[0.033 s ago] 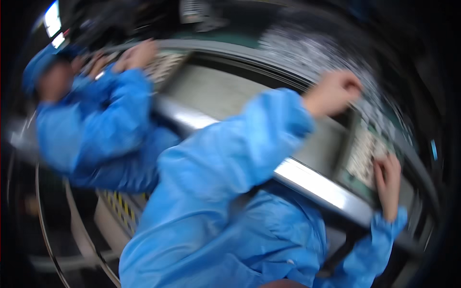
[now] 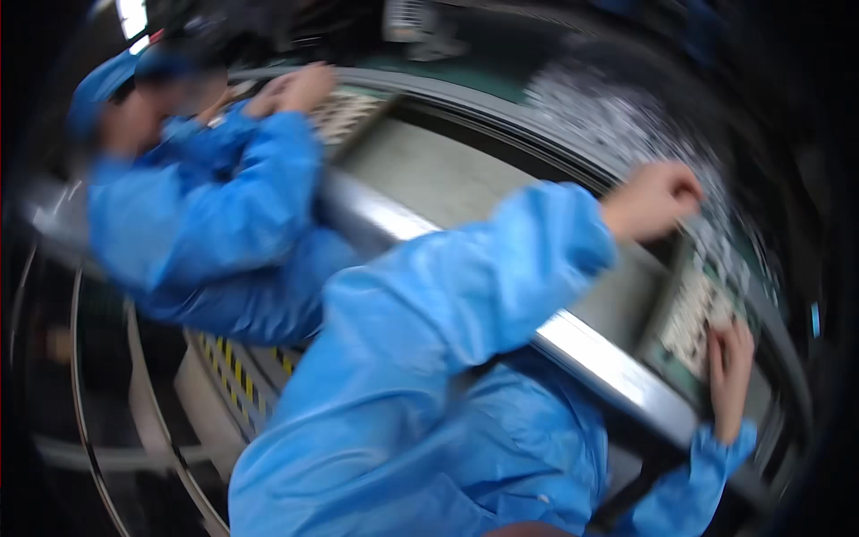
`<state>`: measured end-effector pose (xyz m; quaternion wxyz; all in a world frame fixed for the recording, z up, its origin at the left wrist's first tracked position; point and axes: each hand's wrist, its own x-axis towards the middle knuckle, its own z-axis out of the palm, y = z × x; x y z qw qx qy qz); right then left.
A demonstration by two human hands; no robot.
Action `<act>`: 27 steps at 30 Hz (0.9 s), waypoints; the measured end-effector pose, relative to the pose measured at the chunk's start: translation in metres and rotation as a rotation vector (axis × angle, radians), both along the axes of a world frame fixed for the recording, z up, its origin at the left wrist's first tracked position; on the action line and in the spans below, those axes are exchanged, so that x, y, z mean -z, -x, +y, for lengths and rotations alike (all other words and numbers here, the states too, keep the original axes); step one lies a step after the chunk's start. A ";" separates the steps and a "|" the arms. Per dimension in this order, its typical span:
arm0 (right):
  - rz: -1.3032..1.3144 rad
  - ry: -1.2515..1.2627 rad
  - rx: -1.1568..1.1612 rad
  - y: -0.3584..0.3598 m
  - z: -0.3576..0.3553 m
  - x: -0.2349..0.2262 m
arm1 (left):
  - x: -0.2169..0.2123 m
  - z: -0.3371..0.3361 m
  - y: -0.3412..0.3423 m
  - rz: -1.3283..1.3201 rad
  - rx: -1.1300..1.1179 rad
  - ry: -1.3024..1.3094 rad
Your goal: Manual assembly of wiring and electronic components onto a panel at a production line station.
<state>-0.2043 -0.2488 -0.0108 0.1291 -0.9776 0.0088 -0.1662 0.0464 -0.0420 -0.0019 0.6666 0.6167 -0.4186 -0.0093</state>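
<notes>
**Where things sit along the belt**

My left hand (image 2: 650,200) reaches over the rail (image 2: 591,353) and hangs above the belt (image 2: 447,183), near the pile of small parts (image 2: 617,116) behind it. My right hand (image 2: 731,376) lies on the tray (image 2: 693,318), which sits on the belt at the right, just beyond the rail. To the left a co-worker (image 2: 206,224) stands at the same rail, their hands (image 2: 295,88) on a second tray (image 2: 344,112) further along the belt. Below the rail lies a striped panel (image 2: 237,371)
</notes>
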 end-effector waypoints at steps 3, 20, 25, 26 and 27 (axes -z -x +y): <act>0.126 0.037 -0.007 0.005 0.005 -0.002 | 0.007 -0.001 0.000 -0.077 -0.019 0.051; 0.001 -0.350 0.310 0.042 -0.068 -0.023 | 0.013 -0.016 0.002 -0.389 -0.199 0.143; 0.076 -0.714 0.612 0.050 -0.066 -0.020 | 0.016 -0.008 0.001 -0.560 -0.224 0.060; 0.079 -0.715 0.614 0.049 -0.054 -0.026 | 0.016 -0.007 0.001 -0.557 -0.222 0.058; 0.088 -0.652 0.621 0.047 -0.039 -0.035 | 0.016 -0.006 0.004 -0.604 -0.199 0.035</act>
